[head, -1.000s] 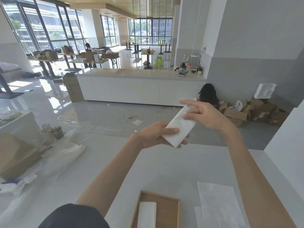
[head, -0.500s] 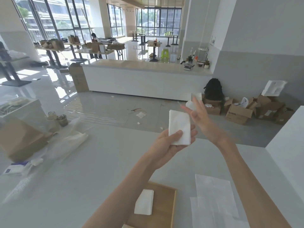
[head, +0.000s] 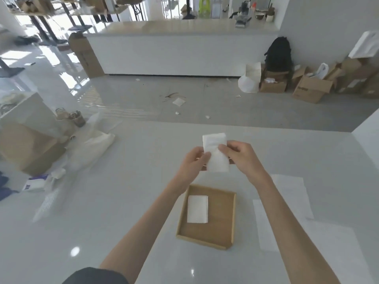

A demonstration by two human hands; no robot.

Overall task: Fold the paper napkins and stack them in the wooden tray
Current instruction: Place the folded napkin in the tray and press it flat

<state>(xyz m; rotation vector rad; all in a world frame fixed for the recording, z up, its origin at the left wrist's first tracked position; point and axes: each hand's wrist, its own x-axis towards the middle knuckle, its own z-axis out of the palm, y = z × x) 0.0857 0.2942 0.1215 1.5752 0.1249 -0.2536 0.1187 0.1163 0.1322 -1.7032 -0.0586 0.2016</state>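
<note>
Head cam: left hand [head: 193, 160] & right hand [head: 239, 153] both pinch folded napkin [head: 216, 154] above bench [head: 123, 201], beyond wooden tray [head: 225, 218]. Second folded napkin [head: 198, 209] lies in tray's left half.

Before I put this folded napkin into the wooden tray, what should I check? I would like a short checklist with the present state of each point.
1. Left hand and right hand both pinch the folded napkin: ok.
2. Its edges line up: cannot tell, the fingers cover the middle.
3. Wooden tray has bare room: ok.
4. First napkin lies flat in the tray's left part: ok.
5. Held napkin is above that one: not ok, it appears beyond the far rim.
</note>
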